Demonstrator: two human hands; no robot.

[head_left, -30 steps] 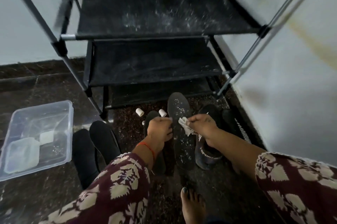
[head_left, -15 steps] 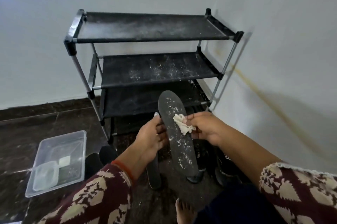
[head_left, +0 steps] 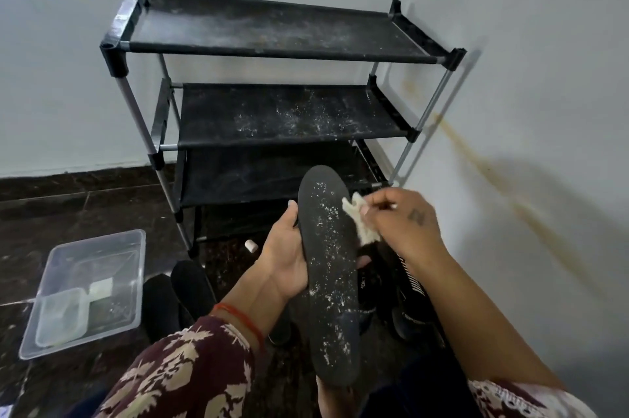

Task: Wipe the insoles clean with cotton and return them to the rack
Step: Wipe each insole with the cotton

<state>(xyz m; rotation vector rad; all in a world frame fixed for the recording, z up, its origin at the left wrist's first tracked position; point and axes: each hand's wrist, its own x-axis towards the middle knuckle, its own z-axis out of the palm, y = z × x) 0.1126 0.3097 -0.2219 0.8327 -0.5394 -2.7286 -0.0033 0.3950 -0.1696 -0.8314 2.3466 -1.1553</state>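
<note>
A long black insole (head_left: 330, 268) speckled with white dust is held up in front of me, toe end pointing toward the rack. My left hand (head_left: 286, 254) grips its left edge near the middle. My right hand (head_left: 401, 223) pinches a wad of white cotton (head_left: 360, 223) against the insole's right edge near the toe. The black three-shelf rack (head_left: 272, 26) stands against the wall behind, its shelves dusty and bare. Two more black insoles (head_left: 177, 295) lie on the floor at the left.
A clear plastic tub (head_left: 129, 257) holding a smaller container and a white pad sits on the dark floor at the left. Black shoes (head_left: 408, 295) lie under my right arm. A small white roll (head_left: 251, 245) rests by the rack's foot. The wall is close on the right.
The insole has been lifted off the floor and held up higher. My view has risen, showing the whole rack. The right hand with the cotton has shifted to the insole's right edge.
</note>
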